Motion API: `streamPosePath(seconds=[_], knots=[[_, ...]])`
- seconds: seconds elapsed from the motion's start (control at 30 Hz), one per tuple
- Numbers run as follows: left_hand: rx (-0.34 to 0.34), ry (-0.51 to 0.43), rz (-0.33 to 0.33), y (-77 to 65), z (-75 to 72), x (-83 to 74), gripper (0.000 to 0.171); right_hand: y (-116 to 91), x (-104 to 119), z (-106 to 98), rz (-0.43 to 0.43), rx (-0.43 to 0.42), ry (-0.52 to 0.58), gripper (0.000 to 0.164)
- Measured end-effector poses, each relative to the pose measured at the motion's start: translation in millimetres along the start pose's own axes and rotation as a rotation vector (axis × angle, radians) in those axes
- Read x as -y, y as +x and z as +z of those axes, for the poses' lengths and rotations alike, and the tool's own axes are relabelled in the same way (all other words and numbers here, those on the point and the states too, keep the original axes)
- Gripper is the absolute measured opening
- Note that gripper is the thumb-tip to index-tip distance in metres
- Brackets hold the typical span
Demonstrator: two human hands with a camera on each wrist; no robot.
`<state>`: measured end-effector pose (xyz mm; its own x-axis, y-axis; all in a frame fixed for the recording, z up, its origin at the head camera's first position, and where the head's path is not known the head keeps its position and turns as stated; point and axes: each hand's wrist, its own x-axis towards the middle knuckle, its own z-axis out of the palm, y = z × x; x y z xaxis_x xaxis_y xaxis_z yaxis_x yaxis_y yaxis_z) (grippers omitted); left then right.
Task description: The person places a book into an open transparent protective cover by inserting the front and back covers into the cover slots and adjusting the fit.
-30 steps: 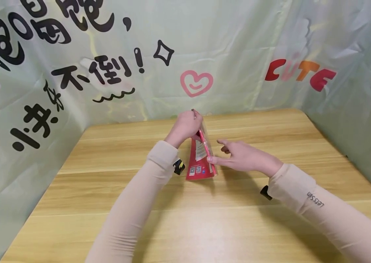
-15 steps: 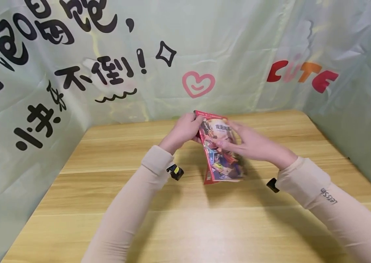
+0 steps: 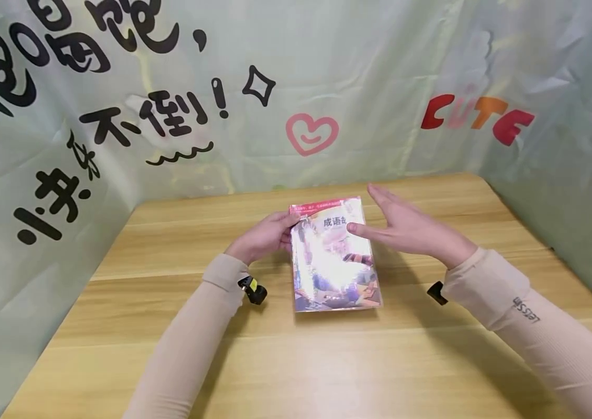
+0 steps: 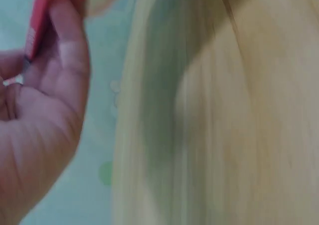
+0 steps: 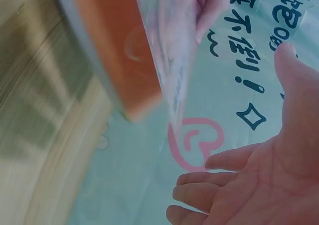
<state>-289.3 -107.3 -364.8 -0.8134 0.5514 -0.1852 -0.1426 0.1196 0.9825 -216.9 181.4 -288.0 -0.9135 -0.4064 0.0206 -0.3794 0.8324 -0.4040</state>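
Note:
A glossy, colourful book [image 3: 327,273] with a red top band and Chinese characters is held over the table in the head view, front cover up and catching glare. My left hand [image 3: 266,235] grips its left edge, thumb on the cover and fingers behind. In the left wrist view the book's red edge [image 4: 39,23] sits between thumb and fingers of the left hand [image 4: 42,115]. My right hand [image 3: 416,227] is spread at the right side, thumb overlapping the cover. The right wrist view shows the right palm [image 5: 259,185] apart from the book, whose orange inner side [image 5: 117,45] shows, blurred.
The wooden table [image 3: 170,349] reaches back to a pale green printed cloth [image 3: 379,70], which hangs along the back and both sides. Black wrist cameras sit under both cuffs, the left one [image 3: 254,291] close to the book's left side.
The book has turned from edge-on, back cover showing, to front cover up. My left hand has moved left and nearer with it; the right hand has lifted off the book's edge and spread.

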Motion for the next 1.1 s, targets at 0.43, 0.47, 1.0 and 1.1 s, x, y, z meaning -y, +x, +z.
streamPosePath(seconds=[0.43, 0.47, 1.0, 1.1], knots=[[-0.252, 0.528, -0.159, -12.5, 8.8, 15.7, 0.036, 11.8, 6.0, 24.4, -0.013, 0.066, -0.016, 0.111], [-0.267, 0.535, -0.169, -13.2, 8.5, 16.0, 0.037, 12.7, 6.5, 25.2, -0.009, 0.069, -0.017, 0.111], [-0.527, 0.839, -0.111, -25.6, 1.5, -4.5, 0.05, 32.5, -2.5, 21.4, 0.038, 0.071, 0.04, 0.107], [-0.61, 0.912, -0.003, -28.3, -5.1, -13.8, 0.047, 36.4, -8.0, 17.9, 0.039, 0.059, 0.05, 0.108]])
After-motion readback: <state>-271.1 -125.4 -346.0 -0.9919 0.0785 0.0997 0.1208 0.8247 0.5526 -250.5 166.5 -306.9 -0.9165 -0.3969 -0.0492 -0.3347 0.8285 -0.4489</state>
